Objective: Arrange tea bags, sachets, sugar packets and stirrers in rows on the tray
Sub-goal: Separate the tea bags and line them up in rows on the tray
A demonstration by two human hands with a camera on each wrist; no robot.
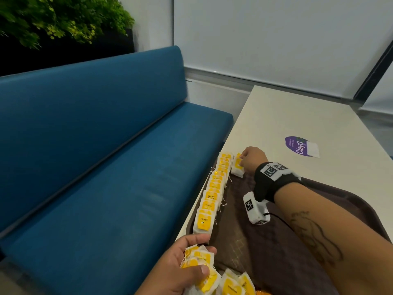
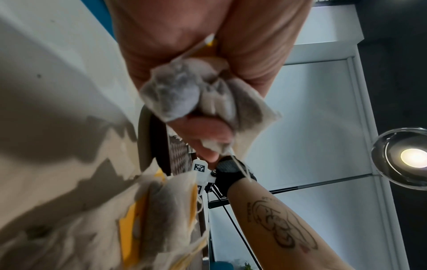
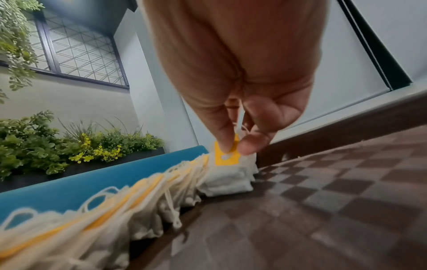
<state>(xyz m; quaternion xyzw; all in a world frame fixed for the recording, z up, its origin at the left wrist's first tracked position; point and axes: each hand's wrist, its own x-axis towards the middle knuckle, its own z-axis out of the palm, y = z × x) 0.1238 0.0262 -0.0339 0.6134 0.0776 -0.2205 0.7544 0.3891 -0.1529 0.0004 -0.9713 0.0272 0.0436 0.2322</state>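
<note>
A dark brown tray (image 1: pixel 265 248) with a checked liner lies on the white table. Along its left rim runs a long row of white tea bags with yellow tags (image 1: pixel 214 192). At the tray's far left corner my right hand (image 1: pixel 244 161) pinches the yellow tag of a tea bag (image 3: pixel 227 155) that stands beside the far end of the row. My left hand (image 1: pixel 191 262), at the tray's near left corner, grips a bunch of tea bags (image 2: pixel 198 91). A few loose tea bags (image 1: pixel 234 284) lie at the near edge.
The white table (image 1: pixel 308 116) stretches away to the right with a purple round sticker (image 1: pixel 297 145) and a white label on it. A blue bench (image 1: pixel 95 156) runs close along the tray's left side. Green plants (image 1: pixel 63 18) stand behind the bench.
</note>
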